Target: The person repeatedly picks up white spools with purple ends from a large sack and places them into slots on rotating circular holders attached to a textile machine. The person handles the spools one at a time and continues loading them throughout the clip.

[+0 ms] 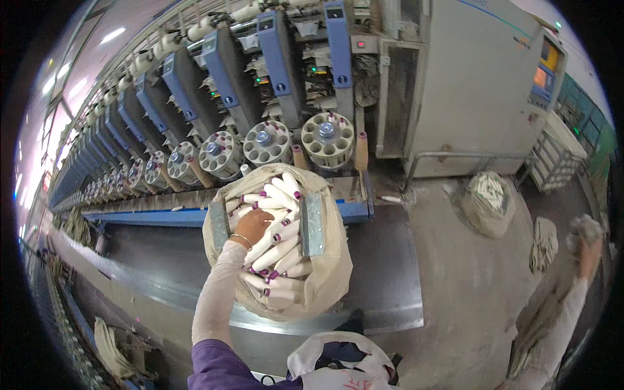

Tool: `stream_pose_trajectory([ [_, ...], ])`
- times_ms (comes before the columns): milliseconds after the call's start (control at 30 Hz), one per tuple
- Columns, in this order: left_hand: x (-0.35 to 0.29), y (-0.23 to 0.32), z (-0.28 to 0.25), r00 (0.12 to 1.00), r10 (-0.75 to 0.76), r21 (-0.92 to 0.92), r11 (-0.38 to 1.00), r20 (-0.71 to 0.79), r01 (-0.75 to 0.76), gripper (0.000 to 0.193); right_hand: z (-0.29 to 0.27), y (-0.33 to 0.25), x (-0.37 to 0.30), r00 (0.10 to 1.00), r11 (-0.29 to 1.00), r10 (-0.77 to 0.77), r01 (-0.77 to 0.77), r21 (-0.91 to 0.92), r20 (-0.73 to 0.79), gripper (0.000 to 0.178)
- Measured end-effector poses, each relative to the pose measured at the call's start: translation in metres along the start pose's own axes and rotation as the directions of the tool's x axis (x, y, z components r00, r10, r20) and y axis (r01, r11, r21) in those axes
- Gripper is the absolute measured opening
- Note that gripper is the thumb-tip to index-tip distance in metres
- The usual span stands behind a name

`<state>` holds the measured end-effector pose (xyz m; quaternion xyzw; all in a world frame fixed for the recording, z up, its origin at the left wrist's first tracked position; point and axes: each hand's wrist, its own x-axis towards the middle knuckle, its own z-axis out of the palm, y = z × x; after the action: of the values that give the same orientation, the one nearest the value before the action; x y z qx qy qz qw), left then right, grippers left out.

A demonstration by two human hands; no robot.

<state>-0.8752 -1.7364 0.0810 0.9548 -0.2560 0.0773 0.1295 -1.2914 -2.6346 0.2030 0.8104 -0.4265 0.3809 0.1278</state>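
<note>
Near mid-frame, left hand (253,225) among white yarn bobbins (274,256) in a cloth sack (333,276).
I can't tell whether it grips, nor the right hand (590,250), far right — bobbins are best lifted by their purple tube ends (297,194).

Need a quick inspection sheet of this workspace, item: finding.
Surface: dark metal panel shows around the sack.
Job's things: open cream sack, filled with white bobbins, many purple-ended.
Clutter: crumpled cloth on floor; apparent loose bobbin near the machines.
Hands: left hand among bobbins, grip unclear; right hand out right, blurred, at a pale wad.
Cables: nothing seen.
Surroundings: machine row, grey cabinet, second sack.
</note>
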Motion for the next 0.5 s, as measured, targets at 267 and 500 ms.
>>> stream_pose_trajectory([
  [267,0.090,-0.001,0.098,0.997,0.077,0.376,0.924,-0.020,-0.064,0.031,0.055,-0.564,-0.130,0.483,0.078,-0.843,0.545,0.835,-0.237,0.034],
  [500,0.076,-0.012,0.049,0.931,0.258,0.284,0.901,0.259,-0.329,0.025,0.035,-0.764,-0.263,0.177,-0.461,-0.817,0.370,0.807,-0.549,0.028],
])
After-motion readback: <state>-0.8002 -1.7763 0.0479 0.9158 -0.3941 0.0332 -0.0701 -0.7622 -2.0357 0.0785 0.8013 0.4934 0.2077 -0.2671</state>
